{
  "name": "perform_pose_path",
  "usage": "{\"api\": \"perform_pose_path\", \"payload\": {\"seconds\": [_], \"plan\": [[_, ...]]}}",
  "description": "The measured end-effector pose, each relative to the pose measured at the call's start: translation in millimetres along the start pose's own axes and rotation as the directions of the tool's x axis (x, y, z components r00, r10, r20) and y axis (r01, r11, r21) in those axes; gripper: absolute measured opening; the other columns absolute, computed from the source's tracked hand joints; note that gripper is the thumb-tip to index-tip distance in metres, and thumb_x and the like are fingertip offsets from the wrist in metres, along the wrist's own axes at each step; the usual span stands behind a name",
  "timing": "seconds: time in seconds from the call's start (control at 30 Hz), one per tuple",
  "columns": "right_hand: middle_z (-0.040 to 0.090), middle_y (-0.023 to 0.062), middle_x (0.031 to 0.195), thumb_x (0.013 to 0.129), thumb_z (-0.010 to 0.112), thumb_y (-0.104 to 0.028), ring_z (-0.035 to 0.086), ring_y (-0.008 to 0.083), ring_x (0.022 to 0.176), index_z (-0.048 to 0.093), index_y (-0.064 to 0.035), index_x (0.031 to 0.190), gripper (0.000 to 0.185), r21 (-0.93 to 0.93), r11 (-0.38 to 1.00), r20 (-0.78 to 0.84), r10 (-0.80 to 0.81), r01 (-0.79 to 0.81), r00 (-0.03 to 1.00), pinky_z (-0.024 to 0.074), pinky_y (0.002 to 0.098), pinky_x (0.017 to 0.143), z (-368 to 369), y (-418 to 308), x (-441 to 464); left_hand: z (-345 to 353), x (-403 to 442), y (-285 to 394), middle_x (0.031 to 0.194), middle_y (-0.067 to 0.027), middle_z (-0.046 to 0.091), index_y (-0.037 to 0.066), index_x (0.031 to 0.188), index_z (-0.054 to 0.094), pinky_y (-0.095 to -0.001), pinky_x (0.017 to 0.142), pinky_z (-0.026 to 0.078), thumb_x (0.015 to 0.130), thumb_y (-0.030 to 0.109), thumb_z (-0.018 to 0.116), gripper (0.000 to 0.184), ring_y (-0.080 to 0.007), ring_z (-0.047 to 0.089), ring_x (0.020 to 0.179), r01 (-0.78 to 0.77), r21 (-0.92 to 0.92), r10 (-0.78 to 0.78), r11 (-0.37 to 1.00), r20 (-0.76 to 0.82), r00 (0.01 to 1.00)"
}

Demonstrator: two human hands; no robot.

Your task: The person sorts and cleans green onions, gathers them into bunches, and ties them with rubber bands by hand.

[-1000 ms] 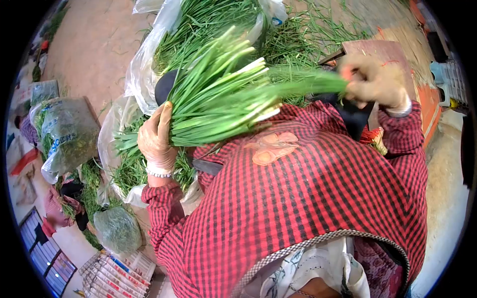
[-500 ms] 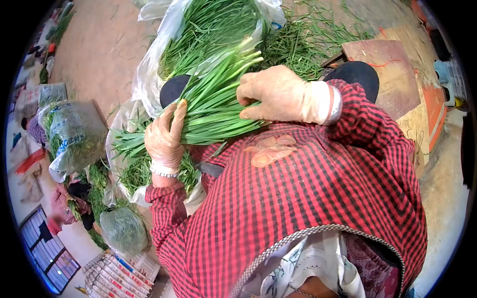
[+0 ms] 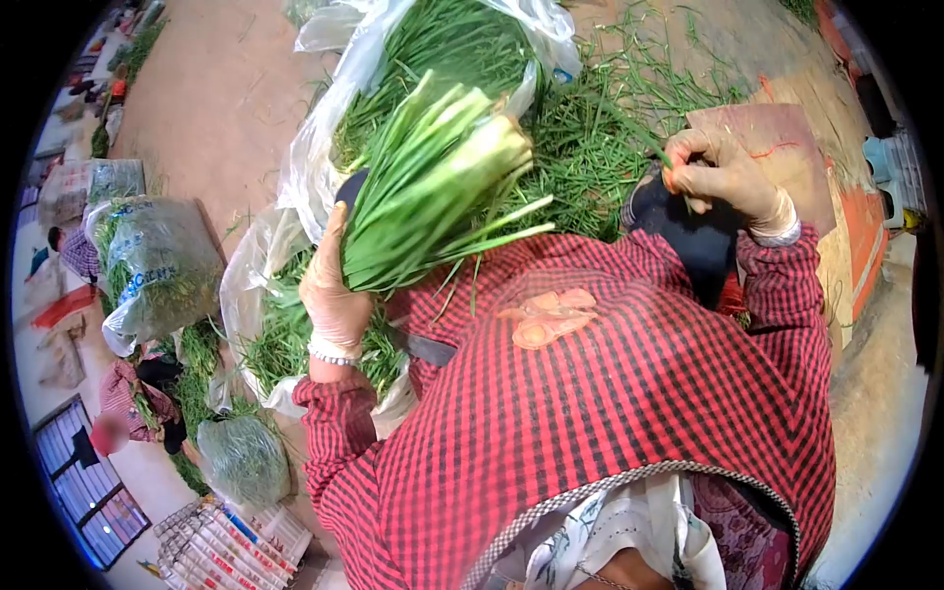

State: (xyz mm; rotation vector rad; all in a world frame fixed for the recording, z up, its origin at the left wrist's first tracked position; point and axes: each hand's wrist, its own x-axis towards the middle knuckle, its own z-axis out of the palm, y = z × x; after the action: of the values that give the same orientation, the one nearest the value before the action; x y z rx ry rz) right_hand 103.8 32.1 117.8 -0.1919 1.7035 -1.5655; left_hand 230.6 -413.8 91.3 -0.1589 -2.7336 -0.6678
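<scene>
My left hand (image 3: pixel 334 285), in a pale thin glove, is wrapped round a bunch of garlic chives (image 3: pixel 433 187). The bunch tilts up to the right, its pale cut ends toward the upper right, and a few stalks stick out at its lower side. Over my knee at the right, my gloved right hand (image 3: pixel 723 177) pinches a thin green chive blade (image 3: pixel 639 130) that points up and left. Beyond the bunch, an open clear plastic bag (image 3: pixel 305 128) holds many more chives (image 3: pixel 457 44).
Loose chive trimmings (image 3: pixel 590 138) cover the floor between my hands and beyond. A brown board (image 3: pixel 772 133) lies at the right. To the left stand a stuffed plastic bag (image 3: pixel 162 265) and another full bag (image 3: pixel 244 457). A person (image 3: pixel 128 393) sits farther left among greens.
My right hand has moved away from the bunch to the right, now with a chive blade in its fingers. The bunch has turned more upright in my left hand, showing its pale ends.
</scene>
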Motion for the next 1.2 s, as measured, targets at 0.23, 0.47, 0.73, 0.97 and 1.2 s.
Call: {"api": "perform_pose_path", "payload": {"seconds": [0.23, 0.47, 0.73, 0.97, 1.2], "plan": [[0.050, 0.0164, 0.133, 0.087, 0.071, -0.023, 0.056, 0.0199, 0.113, 0.035, 0.0032, 0.142, 0.071, -0.298, 0.951, 0.076, -0.064, 0.084, 0.995, 0.0466, 0.0314, 0.096, 40, 46, 62, -5, 21, 34, 0.090, -0.0058, 0.068, 0.000, 0.107, 0.062, -0.0277, 0.070, 0.053, 0.074, -0.005, 0.071, 0.034, -0.0144, 0.065, 0.076, 0.628, -0.712, -0.493, 0.314, 0.444, 0.749], [0.063, -0.0008, 0.081, 0.090, 0.064, -0.014, 0.058, 0.0069, 0.076, 0.065, -0.0009, 0.099, 0.015, -0.032, 0.894, -0.208, -0.443, 0.447, 0.872, 0.0495, 0.0240, 0.071, 71, -5, 73, 11, 25, 49, 0.086, -0.0080, 0.068, -0.002, 0.107, 0.062, -0.0272, 0.067, 0.053, 0.072, -0.002, 0.072, 0.037, -0.0164, 0.065, 0.071, 0.746, -0.665, -0.394, 0.036, 0.677, 0.622], [0.055, 0.0168, 0.129, 0.076, 0.074, -0.035, 0.048, 0.0331, 0.125, 0.059, -0.0084, 0.123, 0.056, -0.873, -0.030, 0.242, -0.893, 0.487, 0.379, 0.0369, 0.0416, 0.106, 95, -84, 81, 28, 28, 81, 0.099, -0.0074, 0.066, 0.000, 0.115, 0.057, -0.0297, 0.077, 0.053, 0.075, -0.004, 0.069, 0.042, -0.0162, 0.064, 0.085, 0.750, -0.661, -0.304, 0.035, 0.708, 0.638], [0.068, 0.0062, 0.081, 0.088, 0.060, -0.023, 0.066, 0.0318, 0.086, 0.066, -0.0172, 0.098, 0.013, -0.633, 0.363, 0.268, -0.726, 0.684, 0.634, 0.0515, 0.0403, 0.081, 95, -64, 134, 33, 22, 83, 0.106, -0.0044, 0.065, 0.002, 0.120, 0.056, -0.0289, 0.084, 0.050, 0.073, -0.004, 0.072, 0.050, -0.0140, 0.061, 0.091, 0.835, -0.539, -0.137, 0.109, 0.824, 0.550], [0.056, -0.0013, 0.066, 0.099, 0.054, -0.031, 0.048, 0.0040, 0.053, 0.065, -0.0065, 0.093, 0.028, -0.256, 0.756, -0.153, -0.647, 0.603, 0.747, 0.0411, 0.0216, 0.051, 58, -69, 132, 37, 24, 82, 0.110, -0.0048, 0.065, 0.001, 0.123, 0.056, -0.0291, 0.086, 0.049, 0.073, -0.003, 0.070, 0.052, -0.0139, 0.061, 0.095, 0.888, -0.446, -0.014, 0.110, 0.893, 0.450]]}}
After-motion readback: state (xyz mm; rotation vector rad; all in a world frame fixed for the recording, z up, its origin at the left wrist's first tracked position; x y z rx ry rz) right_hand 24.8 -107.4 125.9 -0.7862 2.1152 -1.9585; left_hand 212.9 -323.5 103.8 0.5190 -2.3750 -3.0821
